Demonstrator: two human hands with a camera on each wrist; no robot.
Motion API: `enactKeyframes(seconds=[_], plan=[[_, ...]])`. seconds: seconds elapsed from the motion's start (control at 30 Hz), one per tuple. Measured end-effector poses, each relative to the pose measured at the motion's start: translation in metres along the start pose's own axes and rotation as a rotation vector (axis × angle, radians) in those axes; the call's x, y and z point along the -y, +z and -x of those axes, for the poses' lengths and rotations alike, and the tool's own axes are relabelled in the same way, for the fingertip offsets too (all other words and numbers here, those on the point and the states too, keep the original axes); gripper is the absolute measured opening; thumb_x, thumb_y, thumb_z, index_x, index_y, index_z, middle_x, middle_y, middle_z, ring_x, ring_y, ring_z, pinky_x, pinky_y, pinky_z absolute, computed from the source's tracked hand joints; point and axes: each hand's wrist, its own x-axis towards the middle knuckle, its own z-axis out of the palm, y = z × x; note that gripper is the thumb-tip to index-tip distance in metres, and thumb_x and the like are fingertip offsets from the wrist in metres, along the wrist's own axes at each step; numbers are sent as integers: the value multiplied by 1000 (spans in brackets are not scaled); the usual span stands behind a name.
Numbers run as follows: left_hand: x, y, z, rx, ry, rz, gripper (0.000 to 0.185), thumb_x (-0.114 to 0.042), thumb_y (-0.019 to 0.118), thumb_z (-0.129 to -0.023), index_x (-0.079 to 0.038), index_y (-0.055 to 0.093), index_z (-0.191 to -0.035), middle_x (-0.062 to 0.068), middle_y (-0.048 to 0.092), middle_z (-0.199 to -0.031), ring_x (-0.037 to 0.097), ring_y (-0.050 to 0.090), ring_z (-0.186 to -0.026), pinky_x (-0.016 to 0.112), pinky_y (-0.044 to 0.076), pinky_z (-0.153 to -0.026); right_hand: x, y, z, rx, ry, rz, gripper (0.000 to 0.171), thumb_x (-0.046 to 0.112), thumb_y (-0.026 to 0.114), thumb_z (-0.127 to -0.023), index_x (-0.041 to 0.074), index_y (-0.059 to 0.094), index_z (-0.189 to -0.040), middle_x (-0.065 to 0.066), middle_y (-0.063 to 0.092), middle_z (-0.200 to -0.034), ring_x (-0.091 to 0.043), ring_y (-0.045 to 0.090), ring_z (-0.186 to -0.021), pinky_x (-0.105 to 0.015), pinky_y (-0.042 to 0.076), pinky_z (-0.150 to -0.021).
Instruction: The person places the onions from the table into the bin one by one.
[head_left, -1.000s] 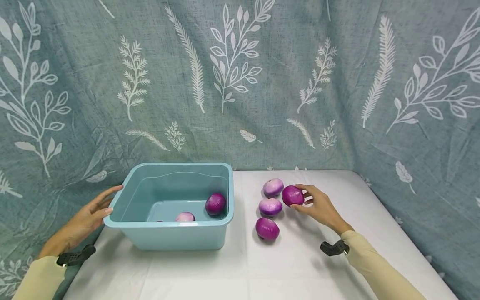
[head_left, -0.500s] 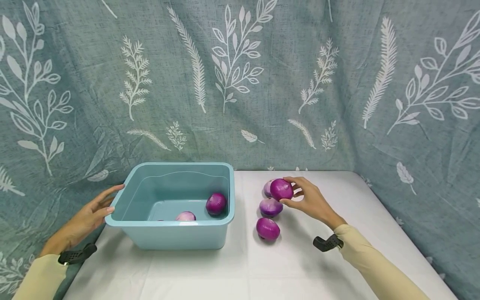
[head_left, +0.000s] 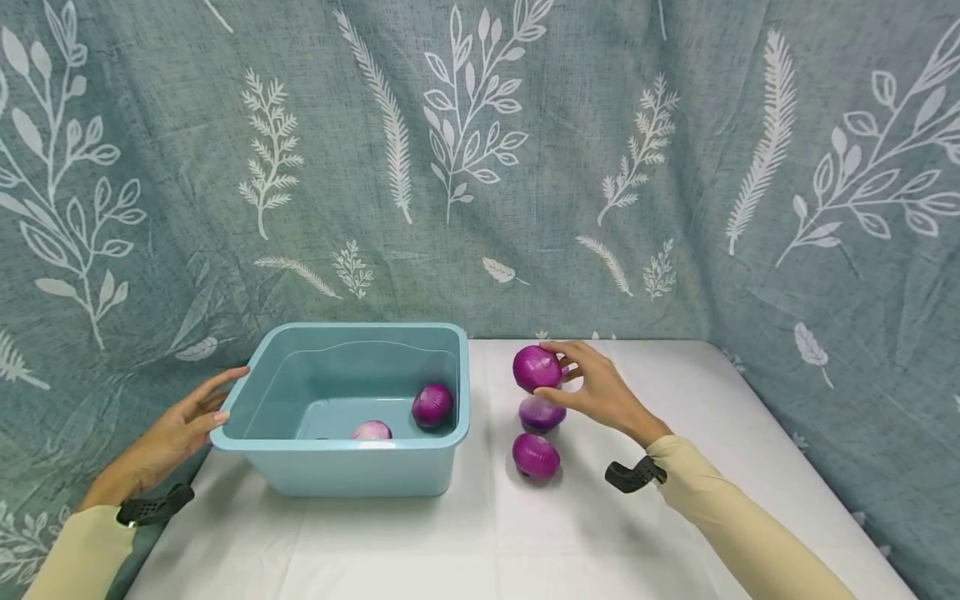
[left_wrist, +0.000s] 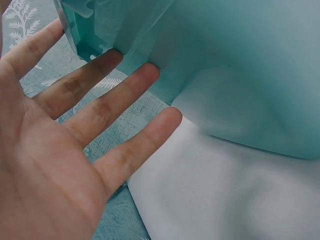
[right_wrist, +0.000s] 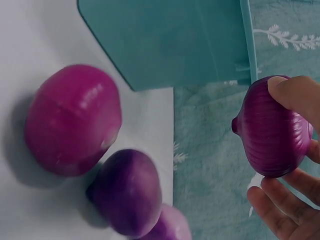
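Right hand (head_left: 600, 392) fingers hold onion (head_left: 536, 367), hiding rear onion; left hand (head_left: 183, 421) flat against tub (head_left: 341, 467).

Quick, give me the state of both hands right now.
Left hand: open, straight fingers resting against the rim of the light blue plastic tub.
Right hand: holding a round purple onion, lifted above the white table.
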Motion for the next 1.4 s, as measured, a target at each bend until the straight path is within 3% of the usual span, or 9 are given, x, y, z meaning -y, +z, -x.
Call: enactKeyframes(seconds=[0.23,0.47,0.9,0.97,1.03,1.17,1.23,1.33,1.4], plan=[[-2,0,1,-6,-9,-8,65,-12,41,-112,-28,11,-168,6,12,-170,-10,41,-131,22,49,-94,16,5,-13,19,14,-37,71,32,90,-82,14,60,-144,-5,62,-125,-20,65,-99,-45,60,-81],[-2,1,0,-10,-18,-20,65,-12,41,-112,-26,10,-168,10,10,-170,-10,41,-130,22,49,-94,31,13,-28,14,-25,-50,69,32,90,-82,14,61,-142,-3,61,-126,-21,65,-103,-37,59,-84],[-3,-1,1,-12,-26,-19,65,-12,41,-112,-27,11,-168,4,17,-167,-9,44,-130,25,51,-94,57,28,-51,6,-73,-80,68,35,91,-81,20,62,-141,5,61,-122,-12,60,-104,-31,57,-86],[-3,1,0,-13,-37,-37,64,-13,40,-113,-28,11,-168,6,15,-168,-9,42,-131,31,51,-95,60,28,-53,10,-78,-78,69,36,90,-81,21,62,-142,6,61,-122,-12,60,-104,-31,57,-86],[-3,1,1,-17,-57,-55,64,-15,40,-113,-31,11,-167,6,9,-170,-5,35,-136,45,48,-102,63,31,-54,13,-86,-82,69,38,89,-82,21,61,-142,6,61,-121,-13,61,-103,-31,57,-86],[-4,2,3,-26,-99,-71,64,-18,41,-113,-36,11,-167,8,3,-171,15,24,-147,72,33,-105,70,37,-57,19,-102,-107,68,39,88,-83,21,61,-143,5,60,-122,-17,64,-101,-36,58,-85],[-5,2,3,-27,-107,-71,64,-19,41,-113,-36,11,-167,9,2,-172,15,24,-146,76,30,-105,73,40,-57,26,-107,-120,69,38,89,-83,21,61,-143,5,60,-123,-18,64,-101,-38,58,-85],[-6,3,3,-28,-98,-81,64,-19,42,-113,-36,11,-167,12,4,-171,6,29,-140,73,33,-104,75,44,-58,39,-120,-126,69,36,89,-82,20,60,-143,4,60,-125,-15,62,-103,-36,58,-86],[-7,3,3,-21,-90,-75,65,-18,41,-113,-35,10,-167,13,3,-171,11,27,-145,76,31,-103,77,46,-59,48,-131,-122,70,36,89,-82,19,60,-143,4,60,-126,-12,61,-105,-33,57,-86]])
